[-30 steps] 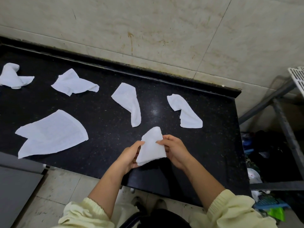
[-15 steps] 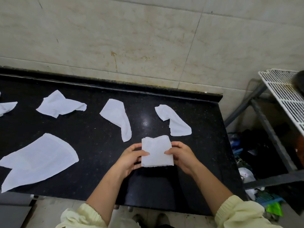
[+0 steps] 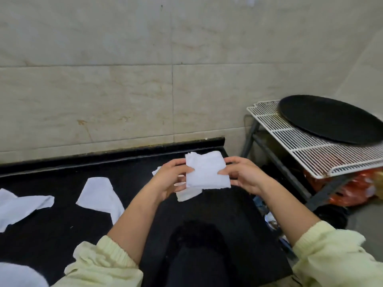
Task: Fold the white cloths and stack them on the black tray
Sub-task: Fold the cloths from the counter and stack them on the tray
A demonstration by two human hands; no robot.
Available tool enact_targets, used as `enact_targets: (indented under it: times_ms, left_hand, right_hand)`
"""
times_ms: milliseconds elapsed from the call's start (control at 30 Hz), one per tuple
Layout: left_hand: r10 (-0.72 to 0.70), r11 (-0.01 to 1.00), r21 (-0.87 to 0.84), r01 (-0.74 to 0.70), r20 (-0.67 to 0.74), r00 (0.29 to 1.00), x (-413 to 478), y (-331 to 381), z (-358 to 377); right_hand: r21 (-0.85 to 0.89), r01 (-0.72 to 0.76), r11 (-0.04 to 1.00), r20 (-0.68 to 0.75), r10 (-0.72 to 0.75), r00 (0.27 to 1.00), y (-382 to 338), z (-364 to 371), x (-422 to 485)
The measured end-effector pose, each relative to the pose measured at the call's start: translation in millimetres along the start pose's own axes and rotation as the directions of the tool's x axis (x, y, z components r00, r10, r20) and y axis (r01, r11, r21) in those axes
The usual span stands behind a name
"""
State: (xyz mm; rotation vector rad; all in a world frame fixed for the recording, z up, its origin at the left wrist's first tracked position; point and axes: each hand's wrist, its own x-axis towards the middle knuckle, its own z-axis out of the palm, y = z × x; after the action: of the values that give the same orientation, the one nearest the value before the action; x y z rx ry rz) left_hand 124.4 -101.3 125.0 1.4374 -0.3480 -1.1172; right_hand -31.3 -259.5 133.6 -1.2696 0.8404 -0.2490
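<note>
If a pinch slips: the folded cloth (image 3: 207,172) I'm holding could fall open over the gap before it reaches the black tray (image 3: 331,119), which sits well apart on the wire rack (image 3: 290,146) to my right.
Cause: I judge the hold is light, at the side edges only, and the layers look loose along the top.
Left hand (image 3: 170,177): raised above the counter (image 3: 62,235), thumb on the cloth's left edge, fingers curled behind.
Right hand (image 3: 244,175): mirrored, pinching the right edge.
Cloth: in the air between both hands, over the counter's right end.
Remaining: other cloths (image 3: 99,191) lie unfolded on the counter.
</note>
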Motion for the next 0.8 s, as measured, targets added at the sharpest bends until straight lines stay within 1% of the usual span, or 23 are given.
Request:
enact_targets:
  times_ms: [167,400,567,667,800]
  left_hand:
    - [0.088,0.996,0.012,-0.089,0.079,0.993,19,51,62]
    - [0.139,0.990,0.006,-0.141,0.109,0.984,55,92,173]
    - [0.162,0.987,-0.003,-0.163,0.112,0.980,89,101,263]
    - [0.151,0.988,0.001,-0.152,0.102,0.983,107,99,302]
    - [0.151,0.988,0.033,-0.153,0.059,0.987,135,100,345]
  right_hand:
    - [-0.029,0.085,0.996,-0.033,-0.085,0.996,-61,-59,-6]
    - [-0.091,0.143,0.985,-0.063,-0.149,0.987,-125,-162,-12]
    - [-0.155,0.168,0.974,-0.079,-0.182,0.980,-160,-254,-6]
    - [-0.179,0.166,0.970,-0.108,-0.187,0.976,-169,-297,2]
    - [-0.192,0.130,0.973,-0.136,-0.158,0.978,-169,-347,29]
